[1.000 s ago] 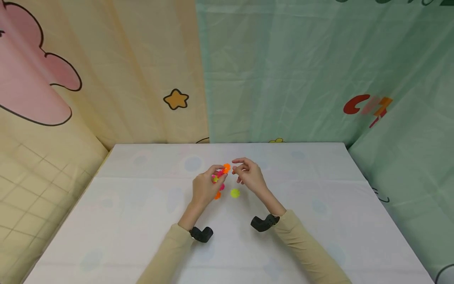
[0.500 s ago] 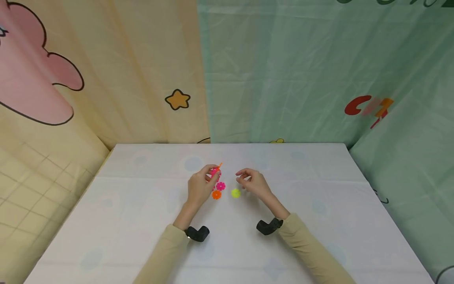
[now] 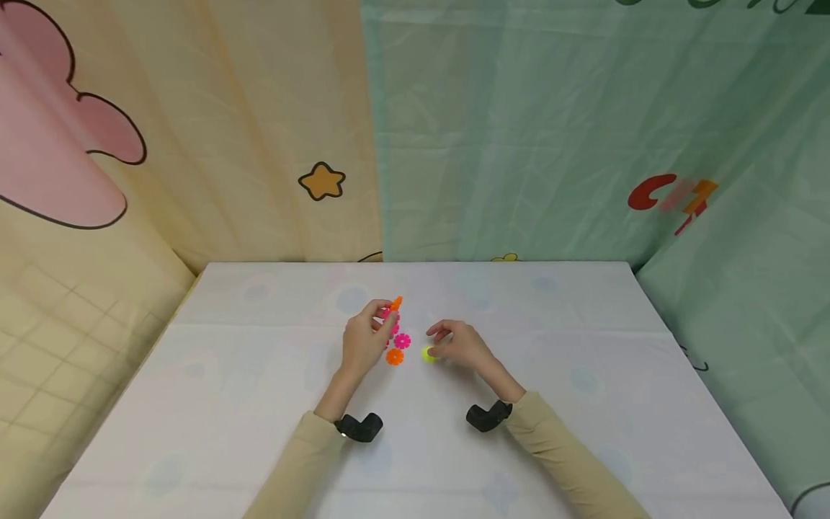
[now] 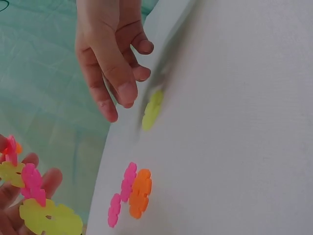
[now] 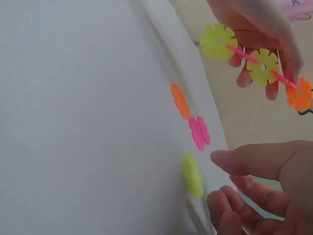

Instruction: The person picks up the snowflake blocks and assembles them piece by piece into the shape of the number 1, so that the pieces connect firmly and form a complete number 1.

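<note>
My left hand [image 3: 364, 341] holds a chain of slotted snowflake discs above the table. In the right wrist view the chain runs from a yellow disc [image 5: 218, 42] through a pink one seen edge-on, a second yellow disc [image 5: 262, 66] and another pink one to an orange disc [image 5: 299, 93] at the fingertips. My right hand [image 3: 463, 346] is low over a loose yellow snowflake disc [image 5: 192, 175] lying on the cloth. Its thumb and fingers are apart, with nothing between them, and the thumb overlaps that disc in the head view.
A loose orange disc [image 3: 395, 357] and a pink disc [image 3: 402, 341] lie on the white-covered table [image 3: 227, 404] below the left hand. The left wrist view shows a second loose pink disc [image 4: 114, 210] beside them. Curtains stand behind the table's far edge.
The hands, close together at the orange end of the chain a second ago, have parted. The left hand drew slightly left with the chain; the right hand came down to the loose yellow disc.
</note>
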`<action>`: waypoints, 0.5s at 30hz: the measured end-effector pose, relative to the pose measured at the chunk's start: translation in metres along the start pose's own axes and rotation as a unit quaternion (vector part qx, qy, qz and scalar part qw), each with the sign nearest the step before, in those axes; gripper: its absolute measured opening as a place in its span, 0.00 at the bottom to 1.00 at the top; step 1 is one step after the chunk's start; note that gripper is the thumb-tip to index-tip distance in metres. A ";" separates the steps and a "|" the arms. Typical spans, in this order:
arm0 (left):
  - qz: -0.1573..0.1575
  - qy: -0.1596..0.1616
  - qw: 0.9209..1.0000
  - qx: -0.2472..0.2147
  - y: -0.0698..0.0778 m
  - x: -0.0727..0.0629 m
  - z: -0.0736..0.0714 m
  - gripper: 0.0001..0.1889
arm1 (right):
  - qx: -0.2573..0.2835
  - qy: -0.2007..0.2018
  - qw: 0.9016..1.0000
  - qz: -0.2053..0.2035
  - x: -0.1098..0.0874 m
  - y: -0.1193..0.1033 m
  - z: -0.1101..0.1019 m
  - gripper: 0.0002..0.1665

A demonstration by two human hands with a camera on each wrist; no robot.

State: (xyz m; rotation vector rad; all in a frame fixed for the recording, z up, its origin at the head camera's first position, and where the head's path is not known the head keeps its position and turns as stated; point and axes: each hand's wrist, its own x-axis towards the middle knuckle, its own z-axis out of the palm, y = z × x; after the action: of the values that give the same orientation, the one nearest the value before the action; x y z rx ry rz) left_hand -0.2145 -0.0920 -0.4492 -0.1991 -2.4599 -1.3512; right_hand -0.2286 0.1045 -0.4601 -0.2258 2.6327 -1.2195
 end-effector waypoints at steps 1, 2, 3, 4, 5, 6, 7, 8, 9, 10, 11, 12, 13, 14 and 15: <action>-0.005 -0.003 1.000 -0.007 0.000 0.000 0.001 0.12 | -0.005 -0.003 1.000 0.002 0.000 -0.001 0.000 0.16; -0.008 -0.007 1.000 -0.013 0.000 0.000 0.001 0.12 | -0.011 -0.006 1.000 0.002 -0.001 -0.001 0.000 0.16; -0.010 -0.010 1.000 -0.019 0.000 0.000 0.002 0.12 | -0.016 -0.008 1.000 0.002 -0.001 -0.002 0.000 0.17; -0.012 -0.012 1.000 -0.024 0.000 0.001 0.002 0.11 | -0.021 -0.011 1.000 0.000 -0.001 -0.002 0.001 0.17; -0.013 -0.014 0.999 -0.028 0.000 0.001 0.003 0.11 | -0.027 -0.012 1.000 -0.002 -0.001 -0.003 0.001 0.17; -0.015 -0.017 0.999 -0.031 0.000 0.001 0.003 0.11 | -0.032 -0.013 0.999 -0.003 0.000 -0.003 0.001 0.17; -0.016 -0.019 0.999 -0.034 0.000 0.001 0.003 0.11 | -0.040 -0.013 0.999 -0.004 0.000 -0.003 0.001 0.17; -0.018 -0.021 0.999 -0.036 0.000 0.001 0.003 0.11 | -0.047 -0.015 0.999 -0.005 0.000 -0.003 0.002 0.17; -0.019 -0.023 0.999 -0.037 0.000 0.002 0.003 0.10 | -0.054 -0.016 0.998 -0.006 0.000 -0.002 0.002 0.17; -0.020 -0.025 0.999 -0.039 -0.001 0.002 0.003 0.10 | -0.061 -0.017 0.998 -0.007 0.000 -0.002 0.003 0.17; -0.021 -0.026 0.999 -0.039 -0.001 0.002 0.004 0.10 | -0.071 -0.020 0.997 -0.008 0.000 -0.001 0.003 0.17; -0.021 -0.028 0.999 -0.040 -0.001 0.002 0.004 0.10 | -0.079 -0.023 0.997 -0.009 0.001 -0.001 0.004 0.17; -0.021 -0.029 0.998 -0.043 -0.002 0.002 0.004 0.10 | -0.089 -0.025 0.996 -0.013 0.001 0.000 0.005 0.18; -0.021 -0.030 0.998 -0.044 -0.002 0.002 0.004 0.10 | -0.095 -0.027 0.995 -0.014 0.001 0.000 0.005 0.18; -0.022 -0.032 0.998 -0.047 -0.003 0.002 0.004 0.10 | -0.102 -0.028 0.994 -0.014 0.001 0.000 0.006 0.18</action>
State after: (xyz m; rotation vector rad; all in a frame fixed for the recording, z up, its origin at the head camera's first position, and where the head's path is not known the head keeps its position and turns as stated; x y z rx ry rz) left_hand -0.2176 -0.0899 -0.4528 -0.2146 -2.4686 -1.5030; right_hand -0.2279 0.1002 -0.4637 -0.3293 2.7113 -0.9376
